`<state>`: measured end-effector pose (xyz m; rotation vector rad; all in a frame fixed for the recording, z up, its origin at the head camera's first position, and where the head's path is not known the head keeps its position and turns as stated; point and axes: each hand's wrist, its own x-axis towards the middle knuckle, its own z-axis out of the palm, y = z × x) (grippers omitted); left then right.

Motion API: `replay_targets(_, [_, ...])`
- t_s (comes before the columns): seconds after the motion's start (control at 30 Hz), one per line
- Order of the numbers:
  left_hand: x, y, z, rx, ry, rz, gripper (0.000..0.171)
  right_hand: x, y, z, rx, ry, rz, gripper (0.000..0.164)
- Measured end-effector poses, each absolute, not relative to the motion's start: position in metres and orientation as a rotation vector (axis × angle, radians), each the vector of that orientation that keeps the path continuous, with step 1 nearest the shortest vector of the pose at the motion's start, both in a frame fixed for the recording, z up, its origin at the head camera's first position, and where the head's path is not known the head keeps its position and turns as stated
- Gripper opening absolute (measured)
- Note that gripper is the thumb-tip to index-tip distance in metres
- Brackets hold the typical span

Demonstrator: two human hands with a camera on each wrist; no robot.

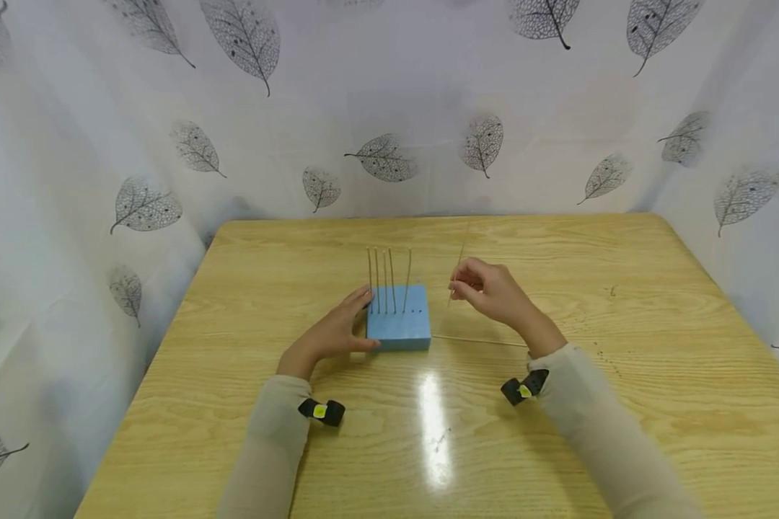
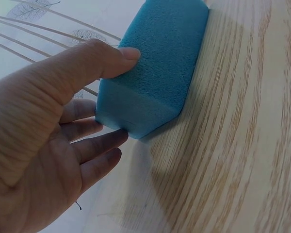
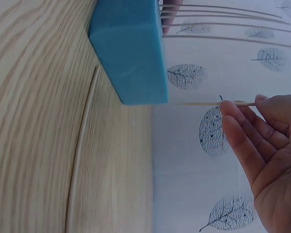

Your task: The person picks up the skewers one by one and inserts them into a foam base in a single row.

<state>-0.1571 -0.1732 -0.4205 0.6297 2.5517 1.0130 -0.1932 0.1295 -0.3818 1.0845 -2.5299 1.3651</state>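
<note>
A blue foam block (image 1: 399,333) lies on the table, with several thin bamboo skewers (image 1: 392,277) standing in a row in its top. Two small dark holes show at the row's right end. My left hand (image 1: 337,324) holds the block at its left side; the thumb (image 2: 129,54) presses the front face and the fingers lie along the side and behind. To the right of the block, my right hand (image 1: 490,290) pinches another skewer (image 3: 199,104) between thumb and fingertips. Its pointed end is near the block but apart from it.
One more skewer (image 1: 480,340) lies flat on the wooden table (image 1: 266,274), running from the block's right side towards the right wrist. A white curtain (image 1: 422,79) with leaf prints hangs behind the table and at both sides.
</note>
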Motion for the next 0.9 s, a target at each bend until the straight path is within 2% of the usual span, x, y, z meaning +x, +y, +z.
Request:
replay_targets(0.57, [-0.159,-0.174,-0.421,0.642,2.567,1.003,0.095,-0.198,0.089,-0.38,1.234,-2.483,1.438,0.003])
replay_targets(0.9, [-0.158,-0.173,-0.42,0.662,2.588,0.997,0.094,-0.2,0.083,-0.389,1.262,-2.468,1.419,0.004])
